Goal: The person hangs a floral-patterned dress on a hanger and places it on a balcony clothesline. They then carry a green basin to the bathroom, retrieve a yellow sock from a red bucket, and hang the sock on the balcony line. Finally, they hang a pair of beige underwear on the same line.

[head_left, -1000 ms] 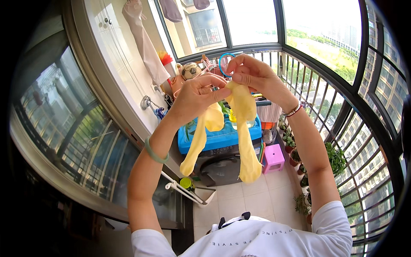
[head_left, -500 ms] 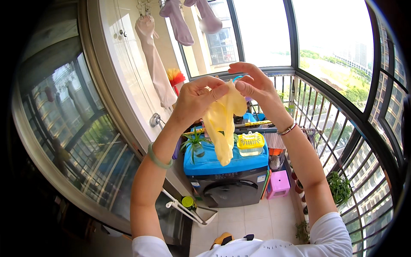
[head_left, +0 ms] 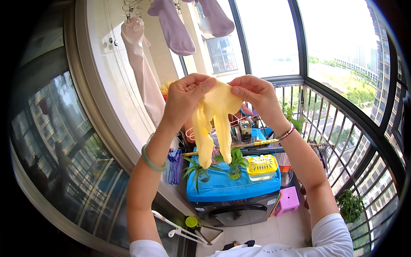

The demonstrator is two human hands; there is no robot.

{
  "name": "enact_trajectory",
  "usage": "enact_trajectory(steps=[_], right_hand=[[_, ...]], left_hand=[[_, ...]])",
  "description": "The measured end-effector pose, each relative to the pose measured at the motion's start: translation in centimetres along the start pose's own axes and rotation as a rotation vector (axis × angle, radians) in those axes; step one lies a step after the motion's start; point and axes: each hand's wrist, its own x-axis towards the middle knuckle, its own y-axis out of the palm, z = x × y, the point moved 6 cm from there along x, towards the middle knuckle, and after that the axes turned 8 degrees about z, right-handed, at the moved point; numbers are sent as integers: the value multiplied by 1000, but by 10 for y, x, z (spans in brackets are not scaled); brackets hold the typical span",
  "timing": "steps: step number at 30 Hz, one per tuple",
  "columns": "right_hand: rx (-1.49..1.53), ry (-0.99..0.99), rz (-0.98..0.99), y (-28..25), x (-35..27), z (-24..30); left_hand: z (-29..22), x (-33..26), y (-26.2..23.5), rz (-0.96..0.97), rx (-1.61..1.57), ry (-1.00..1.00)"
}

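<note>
**Yellow socks held up on the balcony**

I look out on a glazed balcony with a dark railing. Below my arms stands a grey machine under a blue cover, with a small green plant and a yellow basket on top, and a pink stool beside it. Purple socks hang overhead.

My left hand and right hand are raised side by side. The fingers of both are closed, pinching the top of a pair of yellow socks, which dangles between them above the plant.
</note>
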Motion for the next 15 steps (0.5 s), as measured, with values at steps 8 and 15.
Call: enact_trajectory(steps=[8, 15], right_hand=[[158, 8, -145, -33, 95, -50], [229, -63, -194, -73, 196, -68]], left_hand=[[17, 63, -41, 1, 213, -172], [34, 109, -75, -71, 291, -226]])
